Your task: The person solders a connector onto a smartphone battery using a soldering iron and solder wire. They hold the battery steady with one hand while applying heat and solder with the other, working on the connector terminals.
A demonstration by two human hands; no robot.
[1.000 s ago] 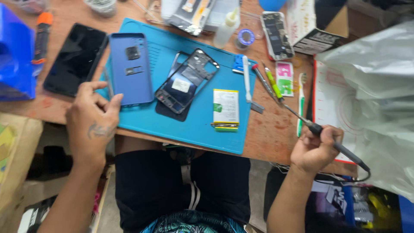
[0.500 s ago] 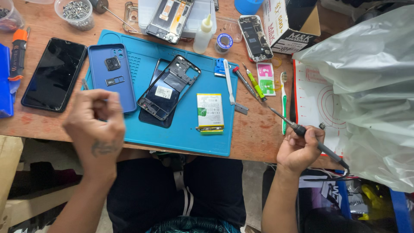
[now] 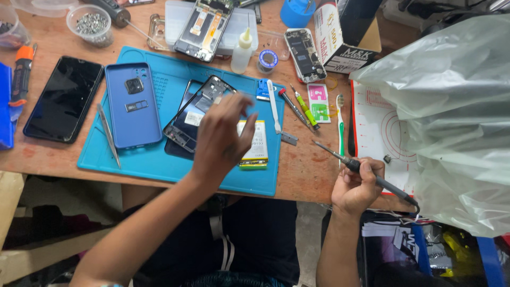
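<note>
Soft, even daylight lit the scene brightly, with no single source showing. Shadows were faint and short: the left hand (image 3: pixel 223 141) cast only a pale one on the blue mat (image 3: pixel 159 159), and its fingertips were smeared by motion blur. The crumpled plastic bag (image 3: pixel 451 106) was nearly washed out at its upper folds. The black phone screen (image 3: pixel 64 98) carried a dull sheen. Under the desk (image 3: pixel 303 170) the picture fell dark. The right hand (image 3: pixel 358 186) and the rest of the desk were sharp.
</note>
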